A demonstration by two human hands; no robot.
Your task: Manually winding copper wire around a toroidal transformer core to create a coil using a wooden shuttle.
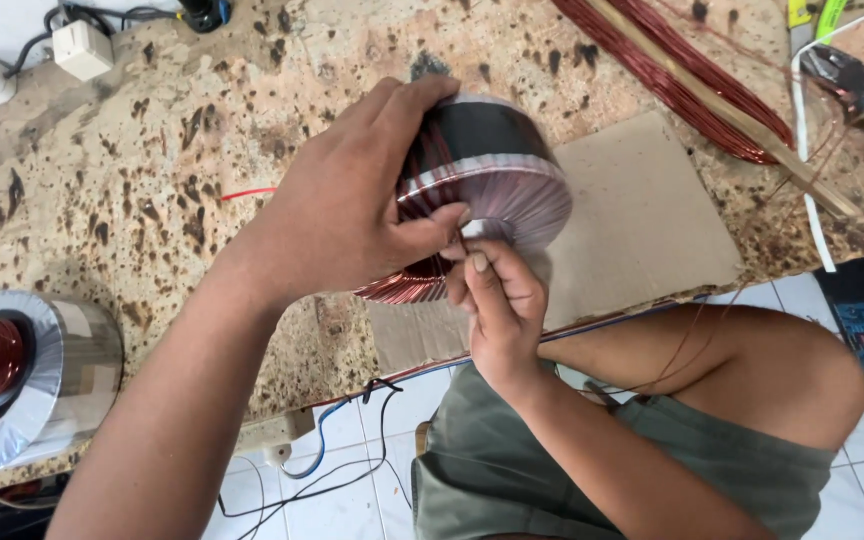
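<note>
Up close at the near edge of a brown-speckled stone workbench [152, 190], we steady a ring-shaped transformer core [482, 190] partly wound in copper-red enamelled wire and banded in black and pale grey tape. It stands tilted on its edge over a flat square of brown cardboard [642, 220], near the middle of the bench. Our left hand [342, 210] is spread wide across the core's left flank, fingers curled over the top rim and thumb pressed against the front face, so it clasps the ring firmly. Our right hand [497, 300] comes up from below with its fingertips pinched together at the core's centre hole; it appears to hold a thin strand of copper wire there, though the strand itself is too fine to make out with certainty.

By our judgement the core is dense and heavy for its bulk, rigid, and rather smooth over the taped band, so the outer rim is the place to take hold, not the windings. The wire looks soft, easily kinked, and its enamel easily scraped.

At far right lies a loose hank of red copper wire bound along a wooden stick [712, 90]. At near left sits a second taped ring core holding a spool of copper wire [22, 375].
</note>
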